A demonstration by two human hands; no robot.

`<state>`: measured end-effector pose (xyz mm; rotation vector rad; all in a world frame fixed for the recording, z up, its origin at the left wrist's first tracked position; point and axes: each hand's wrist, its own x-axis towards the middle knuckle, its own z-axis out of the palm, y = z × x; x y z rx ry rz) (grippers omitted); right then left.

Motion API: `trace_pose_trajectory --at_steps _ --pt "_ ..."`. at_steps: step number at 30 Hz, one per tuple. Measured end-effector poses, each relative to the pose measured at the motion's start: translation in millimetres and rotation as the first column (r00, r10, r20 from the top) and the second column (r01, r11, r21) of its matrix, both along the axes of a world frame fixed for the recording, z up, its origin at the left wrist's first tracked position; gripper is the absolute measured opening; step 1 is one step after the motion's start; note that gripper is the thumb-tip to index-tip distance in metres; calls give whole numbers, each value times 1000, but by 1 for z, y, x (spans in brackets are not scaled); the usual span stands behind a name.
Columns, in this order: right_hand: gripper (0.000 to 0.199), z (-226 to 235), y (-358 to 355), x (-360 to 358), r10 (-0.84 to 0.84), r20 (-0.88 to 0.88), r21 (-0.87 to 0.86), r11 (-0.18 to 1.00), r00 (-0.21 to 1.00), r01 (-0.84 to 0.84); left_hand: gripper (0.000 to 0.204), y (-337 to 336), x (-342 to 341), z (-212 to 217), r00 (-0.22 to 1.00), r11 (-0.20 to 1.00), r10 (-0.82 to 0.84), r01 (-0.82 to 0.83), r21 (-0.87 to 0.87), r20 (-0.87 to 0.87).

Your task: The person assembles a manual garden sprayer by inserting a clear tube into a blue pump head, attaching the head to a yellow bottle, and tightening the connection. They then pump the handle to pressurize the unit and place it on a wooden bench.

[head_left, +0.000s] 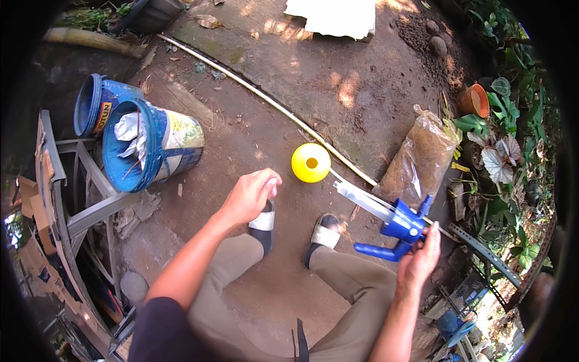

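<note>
In my right hand (419, 259) is a blue sprayer pump head (403, 222), with the fingers gripping its right side. Its blue trigger handle sticks out to the left, and a pale translucent tube (365, 201) points from it toward the upper left. A round yellow sprayer bottle (311, 163) stands upright on the ground, its dark mouth facing up, just beyond the end of the tube and apart from it. My left hand (250, 192) hovers left of the bottle, fingers curled closed; whether anything is inside them is hidden.
Two blue buckets (184, 142) lie tipped at the left beside a metal frame (99, 214). A long pale pole (265, 99) crosses the dirt ground diagonally. A clear bag of brown material (419, 154) sits at the right, near a terracotta pot (474, 101) and leafy plants. My sandalled feet are below the bottle.
</note>
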<state>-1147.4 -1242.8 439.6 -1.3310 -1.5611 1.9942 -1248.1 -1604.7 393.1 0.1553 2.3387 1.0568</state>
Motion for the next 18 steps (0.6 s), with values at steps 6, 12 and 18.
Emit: trace_pose_trajectory --at_steps 6,12,18 --pt "27 -11 3 1 12 -310 235 970 951 65 40 1 -55 2 868 951 -308 290 -106 -388" --pt "29 -21 -13 24 -42 -506 280 937 862 210 40 49 -37 45 427 885 -386 422 -197 -818" --pt "36 -27 -6 20 103 -447 464 876 888 131 49 124 -30 86 436 678 -414 734 49 -799"
